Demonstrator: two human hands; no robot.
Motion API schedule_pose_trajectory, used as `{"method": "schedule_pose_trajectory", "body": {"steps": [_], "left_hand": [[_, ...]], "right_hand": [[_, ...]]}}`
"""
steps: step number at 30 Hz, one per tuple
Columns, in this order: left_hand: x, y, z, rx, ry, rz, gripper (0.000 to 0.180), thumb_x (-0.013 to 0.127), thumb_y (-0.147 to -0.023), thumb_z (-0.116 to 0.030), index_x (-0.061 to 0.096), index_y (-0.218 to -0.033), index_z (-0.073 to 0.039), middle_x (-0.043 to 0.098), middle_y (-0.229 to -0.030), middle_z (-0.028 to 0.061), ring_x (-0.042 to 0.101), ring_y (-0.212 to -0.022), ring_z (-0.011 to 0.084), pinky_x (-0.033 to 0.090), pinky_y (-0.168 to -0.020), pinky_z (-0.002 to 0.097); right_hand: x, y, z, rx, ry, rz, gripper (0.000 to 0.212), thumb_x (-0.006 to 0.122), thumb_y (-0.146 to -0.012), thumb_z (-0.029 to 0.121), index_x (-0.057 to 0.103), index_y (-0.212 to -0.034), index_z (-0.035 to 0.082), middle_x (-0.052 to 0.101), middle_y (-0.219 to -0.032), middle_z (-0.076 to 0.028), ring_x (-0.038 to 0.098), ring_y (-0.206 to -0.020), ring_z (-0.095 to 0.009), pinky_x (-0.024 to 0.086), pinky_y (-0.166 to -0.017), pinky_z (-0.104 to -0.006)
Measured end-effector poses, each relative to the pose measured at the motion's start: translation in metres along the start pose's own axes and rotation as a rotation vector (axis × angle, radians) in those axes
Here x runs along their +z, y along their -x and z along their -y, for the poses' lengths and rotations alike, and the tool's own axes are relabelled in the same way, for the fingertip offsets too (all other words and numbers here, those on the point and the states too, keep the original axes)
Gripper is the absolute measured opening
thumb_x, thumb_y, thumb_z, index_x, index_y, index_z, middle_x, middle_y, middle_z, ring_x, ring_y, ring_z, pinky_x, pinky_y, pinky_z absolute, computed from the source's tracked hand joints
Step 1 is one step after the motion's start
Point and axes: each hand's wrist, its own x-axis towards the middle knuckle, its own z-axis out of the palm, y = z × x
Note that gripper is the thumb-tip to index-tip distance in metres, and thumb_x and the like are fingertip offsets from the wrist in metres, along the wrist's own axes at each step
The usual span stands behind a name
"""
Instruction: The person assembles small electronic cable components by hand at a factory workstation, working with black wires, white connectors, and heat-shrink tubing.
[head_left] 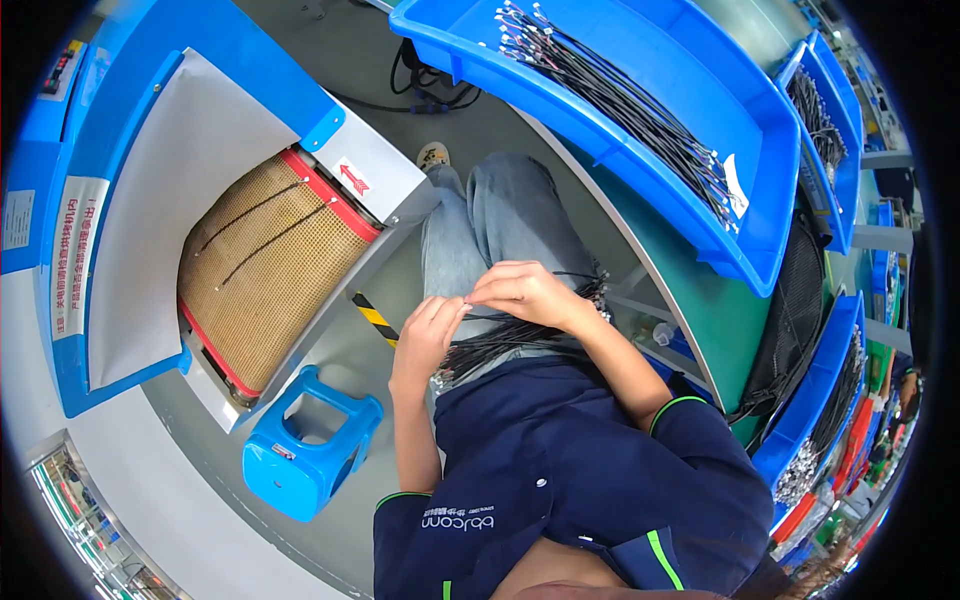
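My left hand (426,338) and my right hand (528,294) meet fingertip to fingertip above my lap, both closed in a pinch. Between them is the end of a thin black cable, mostly hidden by the fingers. A strand of it shows beside the right hand. Across my thighs, under both hands, lies a bundle of black cables (510,338) with small pale connectors at its right end.
A conveyor belt (285,240) with two black cables sits in a blue-white machine (225,60) at left. Below it stands a blue stool (290,465). At upper right, a large blue tray (700,75) of cables rests on a green tabletop (690,320). Smaller cable trays stand farther right.
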Motion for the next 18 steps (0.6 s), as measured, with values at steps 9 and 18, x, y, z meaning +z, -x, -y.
{"method": "schedule_pose_trajectory", "body": {"steps": [9, 18], "left_hand": [[-0.005, 0.002, -0.002, -0.199, 0.341, 0.056, 0.013, 0.063, -0.083, -0.008, 0.065, -0.093, 0.001, 0.060, -0.073, 0.0098, 0.058, -0.063, 0.0220, 0.045, -0.059, 0.0317], [-0.011, 0.003, 0.003, -0.307, 0.392, 0.104, 0.011, 0.064, -0.082, -0.009, 0.068, -0.089, 0.000, 0.064, -0.075, 0.0096, 0.060, -0.064, 0.0191, 0.046, -0.060, 0.0291]], "right_hand": [[0.001, -0.002, -0.003, -0.090, 0.042, -0.043, 0.015, 0.070, -0.073, 0.005, 0.068, -0.088, 0.004, 0.066, -0.082, -0.006, 0.062, -0.072, -0.021, 0.050, -0.063, -0.0312], [0.005, -0.005, -0.002, -0.254, 0.161, 0.011, 0.016, 0.068, -0.072, 0.006, 0.067, -0.088, 0.004, 0.065, -0.085, -0.004, 0.060, -0.069, -0.020, 0.050, -0.060, -0.0303]]}}
